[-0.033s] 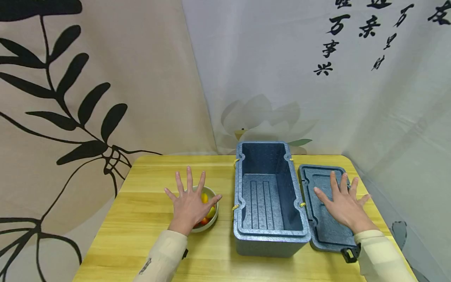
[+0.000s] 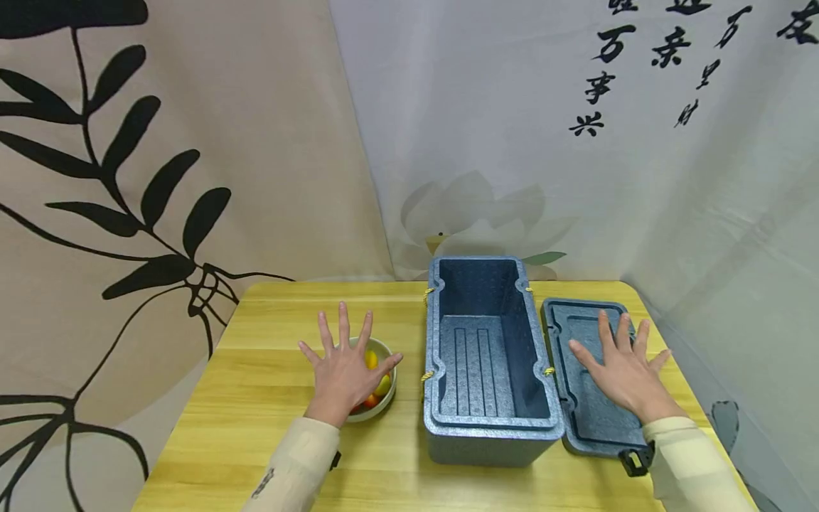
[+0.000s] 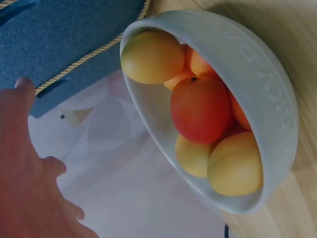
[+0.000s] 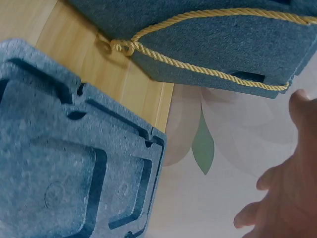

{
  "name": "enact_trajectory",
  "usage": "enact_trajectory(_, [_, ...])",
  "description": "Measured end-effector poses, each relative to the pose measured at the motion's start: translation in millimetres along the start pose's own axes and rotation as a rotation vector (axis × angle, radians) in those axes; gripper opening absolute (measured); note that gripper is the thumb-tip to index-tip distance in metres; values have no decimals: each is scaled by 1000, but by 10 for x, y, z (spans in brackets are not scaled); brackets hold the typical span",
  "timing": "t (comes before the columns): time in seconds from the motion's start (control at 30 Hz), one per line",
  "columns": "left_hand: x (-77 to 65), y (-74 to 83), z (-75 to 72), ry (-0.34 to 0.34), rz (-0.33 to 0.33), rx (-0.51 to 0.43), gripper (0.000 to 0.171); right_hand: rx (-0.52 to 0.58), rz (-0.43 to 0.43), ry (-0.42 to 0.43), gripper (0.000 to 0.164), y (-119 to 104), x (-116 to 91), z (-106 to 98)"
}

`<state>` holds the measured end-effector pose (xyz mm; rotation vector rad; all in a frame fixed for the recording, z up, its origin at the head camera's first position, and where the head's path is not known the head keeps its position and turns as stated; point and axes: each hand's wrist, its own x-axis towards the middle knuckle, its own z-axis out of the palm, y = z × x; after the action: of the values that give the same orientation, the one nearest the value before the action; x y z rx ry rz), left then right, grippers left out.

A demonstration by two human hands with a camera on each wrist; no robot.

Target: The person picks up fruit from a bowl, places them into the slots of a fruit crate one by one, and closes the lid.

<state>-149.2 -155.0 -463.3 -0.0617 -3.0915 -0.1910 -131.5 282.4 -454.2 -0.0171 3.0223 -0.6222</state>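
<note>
My left hand [image 2: 345, 377] is spread wide above a white bowl [image 3: 282, 114] and partly covers it in the head view. In the left wrist view the bowl holds several small round fruits, among them a red-orange one [image 3: 200, 109] and a yellow one [image 3: 152, 57]. Over the blue-grey foam lid [image 2: 589, 419] my right hand [image 2: 630, 377] is held with its fingers fanned out. Between the hands stands a lidless foam box [image 2: 493, 427], its inside bare down to a ribbed floor. Both hands hold nothing.
Yellow cord [image 4: 198, 72] runs along the box's side. The wooden table [image 2: 275, 405] reaches back to a cloth backdrop [image 2: 307, 142] printed with leaves and characters. The lid lies close along the box's right side, near the table's right edge.
</note>
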Motion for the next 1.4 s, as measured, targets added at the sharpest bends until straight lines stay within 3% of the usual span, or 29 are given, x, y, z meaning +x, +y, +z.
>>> enact_trajectory(0.23, [-40, -20, 9, 22, 26, 12, 99, 49, -90, 92, 85, -33, -11, 4])
enact_trajectory(0.47, [-43, -55, 15, 64, 76, 8, 105, 279, -243, 176, 75, -198, 10, -11])
enact_trajectory(0.73, [-77, -95, 51, 90, 239, -193, 105, 478, -276, 195, 71, -418, 20, 34])
enact_trajectory(0.83, [-81, -123, 81, 119, 277, -275, 97, 527, -291, 192, 70, -460, 27, 68])
enact_trajectory(1.1, [-45, -198, 197, 175, 294, -466, 70, 551, -301, 152, 65, -470, 40, 159])
enact_trajectory(1.4, [-131, -290, 338, 132, 276, -501, 56, 579, -309, 71, 58, -468, 18, 231])
